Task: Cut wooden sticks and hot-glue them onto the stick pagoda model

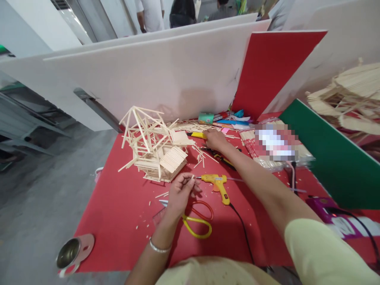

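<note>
My left hand (pixel 181 194) is closed, pinching a short piece of wooden stick (pixel 192 177) between thumb and fingers, close to the nozzle of a yellow glue gun (pixel 219 184) lying on its side. My right hand (pixel 216 139) reaches to the back of the table, its curled fingers on the end of a yellow utility knife (pixel 198 135). Left of both hands stands a model house (pixel 154 148) built of thin sticks, with open roof framing. Scissors (pixel 197 233) with red and yellow handles lie beneath my left wrist, their blades partly hidden.
Loose sticks (pixel 203 156), pliers (pixel 227 160) and a green roll (pixel 206 118) lie around my right hand. Bagged sticks (pixel 247 146) sit to the right, before a green board (pixel 332 158). A mug (pixel 75 253) stands at the front left corner. The glue gun's cord (pixel 242 225) runs toward me.
</note>
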Tool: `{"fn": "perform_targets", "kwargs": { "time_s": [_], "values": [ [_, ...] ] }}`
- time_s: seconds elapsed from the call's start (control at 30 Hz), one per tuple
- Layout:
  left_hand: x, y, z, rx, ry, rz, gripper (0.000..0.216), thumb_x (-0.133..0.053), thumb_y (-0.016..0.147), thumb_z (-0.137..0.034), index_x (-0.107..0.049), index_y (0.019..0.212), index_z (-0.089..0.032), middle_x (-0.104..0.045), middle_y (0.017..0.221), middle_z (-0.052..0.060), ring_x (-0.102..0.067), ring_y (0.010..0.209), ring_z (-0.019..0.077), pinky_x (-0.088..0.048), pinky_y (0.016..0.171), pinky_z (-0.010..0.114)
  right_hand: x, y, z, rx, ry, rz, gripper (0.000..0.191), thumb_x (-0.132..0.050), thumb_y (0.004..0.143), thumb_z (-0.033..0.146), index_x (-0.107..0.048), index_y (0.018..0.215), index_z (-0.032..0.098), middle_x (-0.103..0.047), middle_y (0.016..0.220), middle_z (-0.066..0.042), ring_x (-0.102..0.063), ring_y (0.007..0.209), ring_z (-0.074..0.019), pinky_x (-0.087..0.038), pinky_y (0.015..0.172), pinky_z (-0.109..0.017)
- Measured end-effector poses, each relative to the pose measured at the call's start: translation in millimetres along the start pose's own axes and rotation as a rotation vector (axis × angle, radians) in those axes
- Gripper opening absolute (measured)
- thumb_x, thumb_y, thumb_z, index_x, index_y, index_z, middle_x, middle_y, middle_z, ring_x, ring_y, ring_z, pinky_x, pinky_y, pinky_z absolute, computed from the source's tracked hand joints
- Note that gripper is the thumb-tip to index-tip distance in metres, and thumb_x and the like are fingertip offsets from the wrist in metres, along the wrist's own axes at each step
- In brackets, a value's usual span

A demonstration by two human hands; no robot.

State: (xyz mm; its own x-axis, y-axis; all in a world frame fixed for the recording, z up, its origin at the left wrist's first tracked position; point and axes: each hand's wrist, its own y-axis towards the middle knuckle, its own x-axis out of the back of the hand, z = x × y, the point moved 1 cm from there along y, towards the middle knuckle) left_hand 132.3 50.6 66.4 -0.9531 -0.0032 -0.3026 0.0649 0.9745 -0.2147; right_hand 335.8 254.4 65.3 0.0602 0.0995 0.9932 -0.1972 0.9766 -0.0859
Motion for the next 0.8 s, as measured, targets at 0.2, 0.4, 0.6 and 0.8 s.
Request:
{"fn": "perform_targets", "kwargs": {
  "time_s": [0.2,0.4,0.6,0.8],
  "values": [
    [14.6,0.8,6.7,0.018,-0.002,-0.032,0.031,-0.079,0.081,-0.04,-0.065,0.095,-0.016,-0.073,0.08,0.006,-0.067,0.061,0.0137,-0.046,0.051,0.021,-7.4,37.5,8.5,-0.004,-0.014,0.025,0.039,-0.055,0.092,0.022,-0.063,0.129,0.012,-0.064,0.128,-0.022,-0.057,0.12,-0.0325,-0.041,0.102,-0.044],
    [35.9,0.4,12.9,0.045,-0.042,-0.078,0.032,-0.078,0.082,-0.041,-0.062,0.097,-0.017,-0.074,0.082,0.006,-0.068,0.06,0.014,-0.047,0.049,0.021,1.9,-20.6,13.6,0.068,-0.001,0.005,0.044,-0.049,0.099,0.033,-0.056,0.139,0.016,-0.059,0.139,-0.019,-0.052,0.128,-0.033,-0.039,0.103,-0.042],
    [46.1,-4.2,5.0,0.024,-0.018,-0.142,0.034,-0.08,0.079,-0.044,-0.063,0.094,-0.018,-0.074,0.081,0.006,-0.068,0.062,0.0146,-0.048,0.05,0.021,-13.3,-186.2,77.2,0.489,0.256,0.088,0.031,-0.053,0.098,0.035,-0.063,0.127,0.028,-0.072,0.113,-0.006,-0.065,0.098,-0.0214,-0.045,0.081,-0.03],
    [50.5,-22.5,-2.0,-0.135,0.157,-0.206,0.023,-0.079,0.081,-0.037,-0.073,0.091,-0.018,-0.07,0.081,0.003,-0.061,0.064,0.0104,-0.047,0.058,0.02,-46.3,-258.0,129.1,0.384,-0.006,-0.084,0.036,-0.057,0.09,0.016,-0.062,0.125,0.024,-0.068,0.103,-0.011,-0.06,0.092,-0.026,-0.044,0.074,-0.037]
  ]
}}
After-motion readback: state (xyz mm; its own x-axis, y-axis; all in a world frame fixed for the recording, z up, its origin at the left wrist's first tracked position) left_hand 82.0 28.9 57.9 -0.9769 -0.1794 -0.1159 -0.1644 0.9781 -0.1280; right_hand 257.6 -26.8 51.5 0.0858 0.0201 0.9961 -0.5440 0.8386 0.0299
